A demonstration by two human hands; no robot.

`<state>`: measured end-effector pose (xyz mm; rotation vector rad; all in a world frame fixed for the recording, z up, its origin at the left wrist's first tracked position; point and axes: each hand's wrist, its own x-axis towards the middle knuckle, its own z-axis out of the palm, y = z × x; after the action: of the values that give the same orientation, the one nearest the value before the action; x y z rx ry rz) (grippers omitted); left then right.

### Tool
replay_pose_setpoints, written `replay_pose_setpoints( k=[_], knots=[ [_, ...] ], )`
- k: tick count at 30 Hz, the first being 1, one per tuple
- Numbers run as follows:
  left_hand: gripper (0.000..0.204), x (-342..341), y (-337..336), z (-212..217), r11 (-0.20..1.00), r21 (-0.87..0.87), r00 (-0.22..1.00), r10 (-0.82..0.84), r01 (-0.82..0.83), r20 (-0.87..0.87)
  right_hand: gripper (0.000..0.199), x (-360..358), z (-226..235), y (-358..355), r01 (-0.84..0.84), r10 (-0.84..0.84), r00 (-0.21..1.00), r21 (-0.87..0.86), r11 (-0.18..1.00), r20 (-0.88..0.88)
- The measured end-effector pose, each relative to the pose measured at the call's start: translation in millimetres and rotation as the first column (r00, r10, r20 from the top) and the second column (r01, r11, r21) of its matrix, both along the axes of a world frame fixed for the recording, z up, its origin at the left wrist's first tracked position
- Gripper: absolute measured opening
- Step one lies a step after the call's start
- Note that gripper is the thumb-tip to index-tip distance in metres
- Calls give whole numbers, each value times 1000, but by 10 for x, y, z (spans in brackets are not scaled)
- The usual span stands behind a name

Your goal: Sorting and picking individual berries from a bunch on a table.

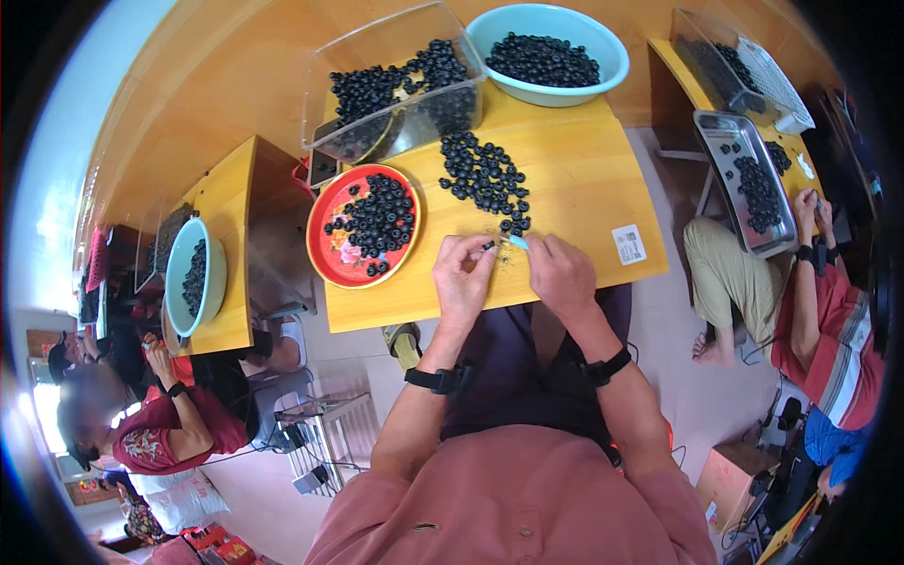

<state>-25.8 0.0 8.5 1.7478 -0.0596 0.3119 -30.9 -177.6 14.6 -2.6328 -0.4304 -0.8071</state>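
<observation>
The left hand pinches what appears to be one small black bead, partly covered by thumb and forefinger. The right hand pinches one blue tool near it. Beyond, one table carries one loose bead pile, one red plate, one clear box and one blue basin.

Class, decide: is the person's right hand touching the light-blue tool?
Touching: the head view shows the right hand pinching the light-blue tool, which sticks out from its grip.
</observation>
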Motion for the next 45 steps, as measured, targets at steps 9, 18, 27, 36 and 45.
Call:
replay_pose_setpoints(
  k=[9, 18, 27, 36, 45],
  knots=[
    [17, 113, 674, 290, 878, 337, 913, 221, -339, 343, 10, -52, 49, -45, 99, -99, 995, 22, 995, -13],
    [13, 367, 422, 444, 869, 494, 988, -74, -4, 139, 12, -9, 8, -37, 109, -112, 993, 103, 989, 25],
    [27, 484, -91, 211, 799, 566, 978, -198, 201, -69, 11, -24, -4, -39, 114, -113, 994, 143, 983, -10],
    [15, 189, -68, 141, 967, 244, 993, -49, 76, -112, 12, -33, 34, -43, 97, -97, 995, 126, 987, -2],
    [25, 131, -55, -61, 999, 13, 996, -30, 31, -81, 12, -30, 22, -30, 11, -11, 1000, 44, 999, 10]
  ],
)
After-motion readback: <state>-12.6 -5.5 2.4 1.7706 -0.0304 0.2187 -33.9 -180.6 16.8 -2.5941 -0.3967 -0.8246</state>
